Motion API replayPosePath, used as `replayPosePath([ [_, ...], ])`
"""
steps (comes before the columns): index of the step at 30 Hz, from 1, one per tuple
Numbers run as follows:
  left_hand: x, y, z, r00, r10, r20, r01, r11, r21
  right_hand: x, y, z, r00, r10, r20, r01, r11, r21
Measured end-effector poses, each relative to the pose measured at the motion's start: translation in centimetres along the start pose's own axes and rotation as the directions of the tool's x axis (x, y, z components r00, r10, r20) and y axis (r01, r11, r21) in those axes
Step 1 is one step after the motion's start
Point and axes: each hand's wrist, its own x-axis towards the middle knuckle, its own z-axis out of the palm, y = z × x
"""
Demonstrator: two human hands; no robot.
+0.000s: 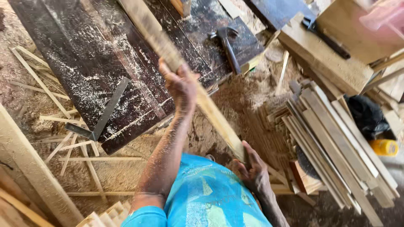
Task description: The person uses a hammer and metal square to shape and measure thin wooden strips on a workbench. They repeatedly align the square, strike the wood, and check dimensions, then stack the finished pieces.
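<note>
I hold a long pale wooden plank (212, 113) slantwise over the edge of a dark, sawdust-covered workbench (84, 63). My left hand (180, 86) is shut around the plank's middle, above the bench's near edge. Lower right, close to my blue shirt, my right hand (253, 168) grips the plank's near end. The plank's far part is blurred where it crosses the bench top.
A metal try square (105, 112) lies on the bench's near left part and a hammer (229, 46) near its far right corner. Stacked wooden slats (336, 143) lie at the right beside a yellow container (384, 147). Thin offcut strips (63, 138) and sawdust cover the floor.
</note>
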Motion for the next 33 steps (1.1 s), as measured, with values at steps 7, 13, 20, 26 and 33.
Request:
replayPosePath([
  [7, 0.3, -10.6, 4.6, 0.900, -0.321, 0.295, 0.140, 0.854, 0.501, 3.9, -1.4, 5.0, 0.981, 0.138, 0.137, -0.123, 0.986, -0.111],
  [13, 3.9, -12.5, 5.6, 0.911, -0.272, 0.310, 0.109, 0.884, 0.455, 7.4, -1.9, 6.0, 0.988, -0.002, 0.152, 0.042, 0.964, -0.261],
  [20, 9.0, -14.1, 5.7, 0.906, -0.277, 0.319, 0.138, 0.908, 0.396, 12.4, -2.4, 8.3, 0.988, 0.029, 0.153, -0.003, 0.986, -0.167],
  [26, 13.1, -15.8, 6.2, 0.901, -0.318, 0.294, 0.182, 0.895, 0.407, 16.0, -3.2, 10.9, 0.985, -0.102, 0.136, 0.140, 0.940, -0.311],
  [33, 18.9, -17.8, 6.2, 0.872, -0.376, 0.314, 0.211, 0.867, 0.451, 20.7, -2.6, 15.6, 0.966, -0.190, 0.176, 0.244, 0.895, -0.374],
])
